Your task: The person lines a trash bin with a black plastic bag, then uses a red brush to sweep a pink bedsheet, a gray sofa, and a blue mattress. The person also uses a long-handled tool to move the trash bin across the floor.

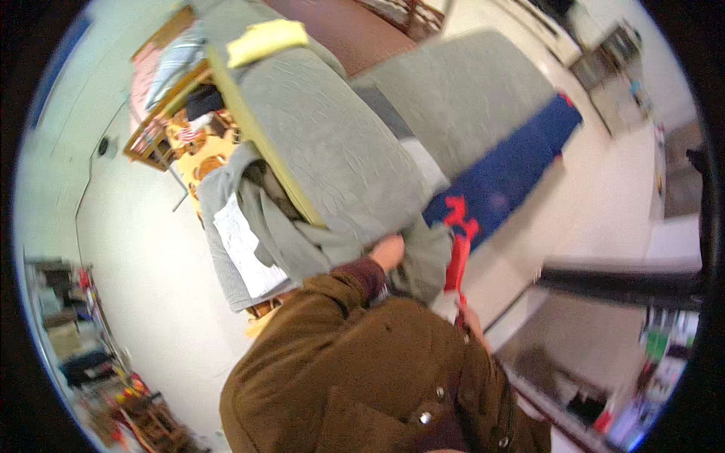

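Head view: nearest is the person's brown jacket (355,370), its front and sleeves filling the lower middle. Just beyond it, the left hand (388,252) has its fingers curled in against loose gray fabric (423,264) at the near end of a long gray cushion (325,128); whether they pinch the fabric, I cannot tell. The right hand (471,321) is lower and farther right, at the near end of a red strip (457,264); blur hides whether its fingers close on it.

The strip runs up to a dark blue cloth (506,177) with red shapes, which stretches away to the right along a second, wider gray cushion (468,83). To the left of the long cushion, white sheets (245,253) lie on a gray striped cloth (219,260). Farther off, a folded yellow cloth (266,41) rests on the long cushion's far part, and a brown padded surface (351,34) extends behind it.
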A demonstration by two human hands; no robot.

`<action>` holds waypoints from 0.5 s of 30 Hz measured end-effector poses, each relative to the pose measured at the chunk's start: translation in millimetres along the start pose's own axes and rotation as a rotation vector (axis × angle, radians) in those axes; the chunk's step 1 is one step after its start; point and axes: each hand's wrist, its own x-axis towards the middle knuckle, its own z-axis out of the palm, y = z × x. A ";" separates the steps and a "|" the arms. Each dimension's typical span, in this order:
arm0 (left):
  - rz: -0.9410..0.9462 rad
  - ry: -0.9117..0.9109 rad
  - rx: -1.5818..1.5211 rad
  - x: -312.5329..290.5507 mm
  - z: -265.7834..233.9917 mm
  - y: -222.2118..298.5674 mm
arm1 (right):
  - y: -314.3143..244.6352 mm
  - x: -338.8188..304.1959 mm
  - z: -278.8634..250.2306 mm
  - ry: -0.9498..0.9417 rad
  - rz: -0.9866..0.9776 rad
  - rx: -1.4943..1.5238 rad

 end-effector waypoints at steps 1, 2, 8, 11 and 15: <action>-0.061 0.003 0.073 0.5 5.3 -0.6 | 2.7 5.4 -3.2 -0.040 -0.049 -0.030; 0.082 -0.069 0.508 -0.5 7.0 -3.9 | 6.5 8.2 -11.3 -0.070 -0.128 -0.001; -0.509 -0.042 0.239 -23.6 17.9 9.1 | -0.9 26.2 -48.2 -0.217 -0.012 0.063; -0.546 0.164 0.176 -33.9 25.4 14.6 | -8.5 28.5 -66.0 -0.293 0.031 0.050; -0.757 0.010 -0.061 -51.9 24.9 -0.5 | -12.9 32.9 -90.4 -0.254 -0.073 -0.086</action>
